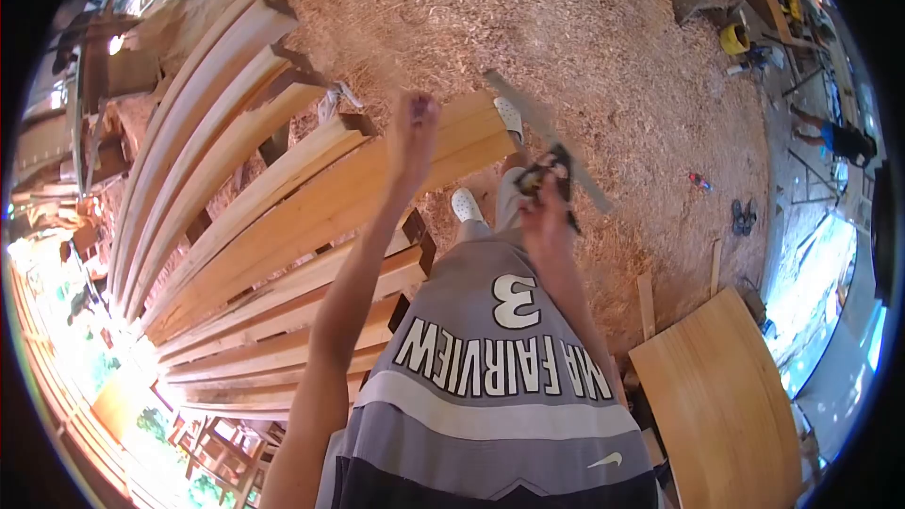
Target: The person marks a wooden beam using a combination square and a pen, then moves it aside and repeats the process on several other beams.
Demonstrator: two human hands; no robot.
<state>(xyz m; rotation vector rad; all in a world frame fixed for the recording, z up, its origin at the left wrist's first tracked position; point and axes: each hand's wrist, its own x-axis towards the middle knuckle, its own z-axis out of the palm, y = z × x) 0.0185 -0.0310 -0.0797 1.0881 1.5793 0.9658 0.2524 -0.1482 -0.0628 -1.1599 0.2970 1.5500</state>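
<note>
My right hand [546,210] is closed round a dark tool with a long flat grey metal blade [537,113], held above the shavings to the right of the planks. Yellowish parts show on its dark body [554,172], but my fingers cover much of it and I cannot tell its exact kind. Over the broad tan plank [462,135], near its end, my left hand [418,120] is raised with its fingers curled in. Beside it lies a narrower plank [335,139] with a dark end.
Several curved timbers [203,94] lean in a row at the left, and more planks [292,349] fan out below. Wood shavings [424,9] cover the floor. At the lower right rests a wide curved board [721,405]. A person [842,141] is far right, near a yellow bucket [734,39].
</note>
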